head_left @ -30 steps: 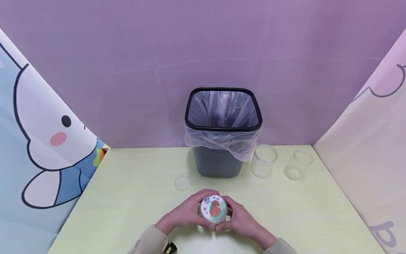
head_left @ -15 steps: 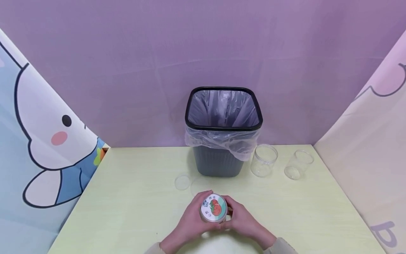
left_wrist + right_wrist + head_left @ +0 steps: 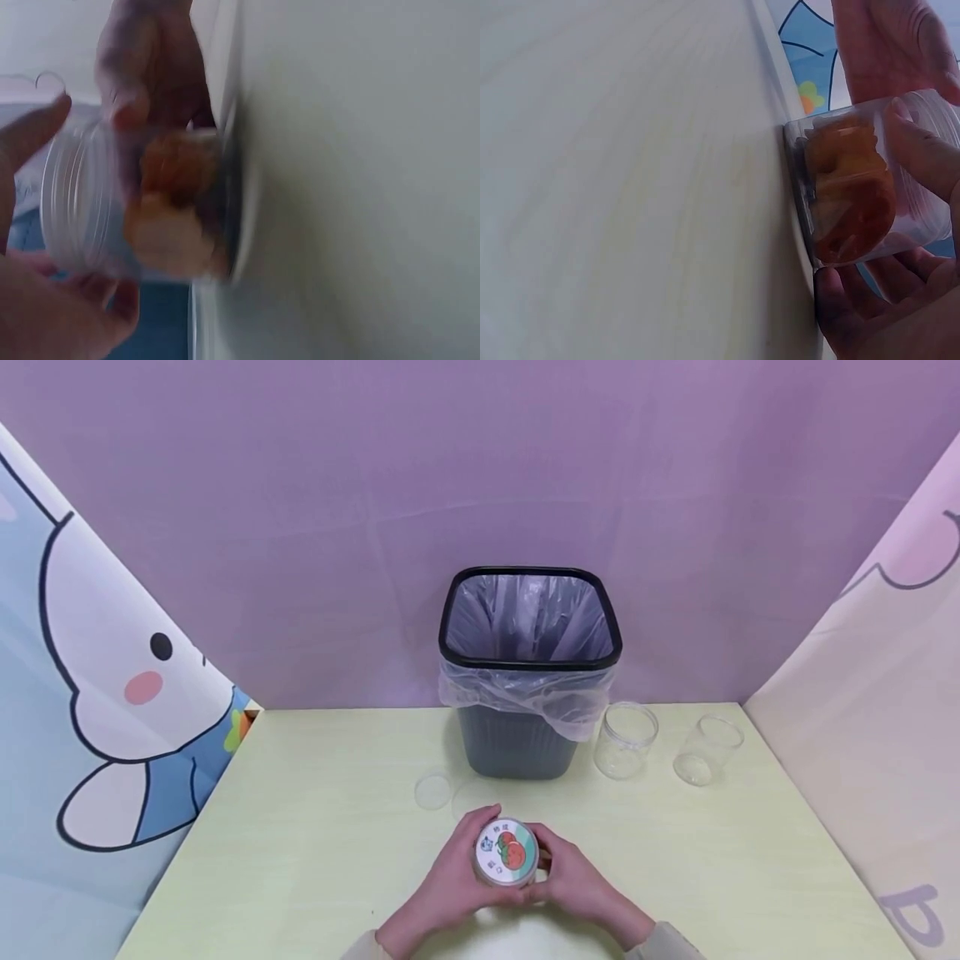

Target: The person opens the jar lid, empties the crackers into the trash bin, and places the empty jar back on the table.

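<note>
Both hands are around a clear plastic jar (image 3: 112, 255) that stands upright on the table. Its round lid (image 3: 507, 853) bears a printed picture of orange-red fruit and some characters. My left hand (image 3: 454, 878) curls around the lid at the jar's top, thumb toward me. From the other side my right hand (image 3: 572, 878) grips the jar's body, its thumb on the clear wall in the right wrist view. Orange-brown pieces (image 3: 851, 202) lie in the lower part of the jar. Seen from the head, the lid and fingers hide most of the jar's body.
Behind the hands stands a grey trash bin (image 3: 517, 743) with a black rim and a clear liner. To its right are two clear jars without lids, one nearer (image 3: 624, 752) and one farther (image 3: 705, 756). A clear disc (image 3: 432, 792) lies left of the bin's base.
The lid's picture has turned counterclockwise, mostly in the first half second. My left hand and wrist have swung around with it, while the right hand has kept its place.
</note>
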{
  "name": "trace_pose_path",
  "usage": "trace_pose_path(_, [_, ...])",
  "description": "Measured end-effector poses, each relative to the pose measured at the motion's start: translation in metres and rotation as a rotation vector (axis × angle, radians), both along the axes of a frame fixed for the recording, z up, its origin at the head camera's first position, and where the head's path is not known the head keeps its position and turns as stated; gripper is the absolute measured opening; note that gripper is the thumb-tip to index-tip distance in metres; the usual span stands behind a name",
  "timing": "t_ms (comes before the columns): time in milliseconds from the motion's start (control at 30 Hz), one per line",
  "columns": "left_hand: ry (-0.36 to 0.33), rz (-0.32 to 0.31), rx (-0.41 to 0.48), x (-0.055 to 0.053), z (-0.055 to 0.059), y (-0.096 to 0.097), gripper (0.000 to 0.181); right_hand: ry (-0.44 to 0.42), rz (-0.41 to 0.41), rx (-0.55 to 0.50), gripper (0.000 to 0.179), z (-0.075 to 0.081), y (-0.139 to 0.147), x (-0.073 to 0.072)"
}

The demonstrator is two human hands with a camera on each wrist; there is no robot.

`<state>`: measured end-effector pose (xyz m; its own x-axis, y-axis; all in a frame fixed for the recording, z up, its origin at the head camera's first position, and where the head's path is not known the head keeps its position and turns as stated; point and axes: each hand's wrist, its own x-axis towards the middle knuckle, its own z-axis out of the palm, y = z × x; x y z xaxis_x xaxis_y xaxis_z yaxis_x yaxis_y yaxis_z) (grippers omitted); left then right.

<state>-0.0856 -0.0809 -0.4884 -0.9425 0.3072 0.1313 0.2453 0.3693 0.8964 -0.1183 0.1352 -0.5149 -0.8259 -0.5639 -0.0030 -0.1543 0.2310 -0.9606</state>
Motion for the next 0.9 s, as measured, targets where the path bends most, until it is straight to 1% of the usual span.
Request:
trace_pose_path(133, [-0.006,-0.100,0.020,-0.010,0.002,-0.010,0.104,-0.022,-0.006,-0.003,0.079,-0.001,0.000,0.001])
trace_pose_path(233, [0.001,-0.177,0.024,-0.018,0.004,-0.017,0.100,-0.037,-0.007,-0.014,0.079,-0.001,-0.001,0.002])
trace_pose_path(400, [-0.025,-0.305,0.073,-0.034,0.007,-0.027,0.097,-0.036,-0.004,-0.012,0.079,-0.001,-0.002,0.001])
trace_pose_path(567, [-0.122,-0.436,0.116,-0.054,0.007,-0.036,0.094,-0.032,-0.007,0.006,0.079,0.001,-0.001,0.000])
trace_pose_path(700, [-0.204,-0.550,0.154,-0.068,0.003,-0.042,0.093,-0.037,-0.007,0.002,0.080,0.001,-0.001,0.000])
trace_pose_path(800, [-0.238,-0.630,0.177,-0.074,-0.001,-0.043,0.094,-0.039,0.001,-0.014,0.080,0.001,0.000,0.000])
trace_pose_path(900, [-0.243,-0.682,0.179,-0.077,-0.004,-0.040,0.093,-0.041,0.005,-0.024,0.079,0.001,0.000,0.001])
